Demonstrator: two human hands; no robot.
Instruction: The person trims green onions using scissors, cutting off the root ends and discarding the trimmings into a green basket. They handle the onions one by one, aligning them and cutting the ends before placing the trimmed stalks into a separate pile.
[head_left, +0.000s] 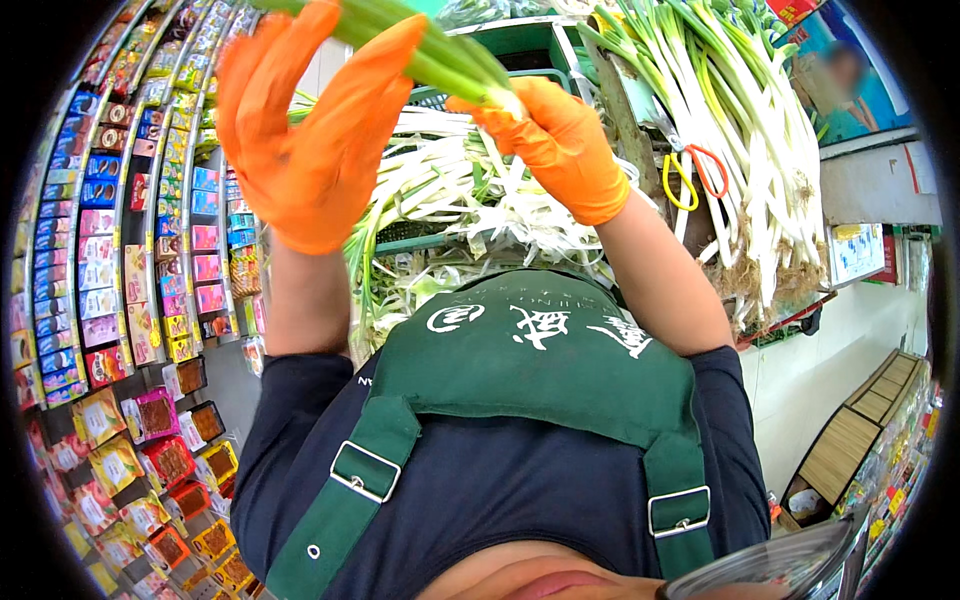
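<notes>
Both of my hands wear orange gloves. My right hand (551, 142) is closed around the pale lower end of a green onion stalk (450, 64), whose green leaves slant up to the left. My left hand (307, 135) is raised beside the leaves with its fingers spread; the thumb tip overlaps them, and whether it touches is unclear. Beneath my hands lies a heap of long white and green onion stalks (427, 165) with loose peeled strips (540, 225). To the right, a large bunch of long green onions (750, 127) still has its brown roots.
Scissors with yellow and red handles (696, 176) lie against the bunch at right. A green plastic crate (529, 52) stands beyond my hands. Shelves of packaged snacks (97, 247) line the left side. At the far right is a screen or poster (862, 75).
</notes>
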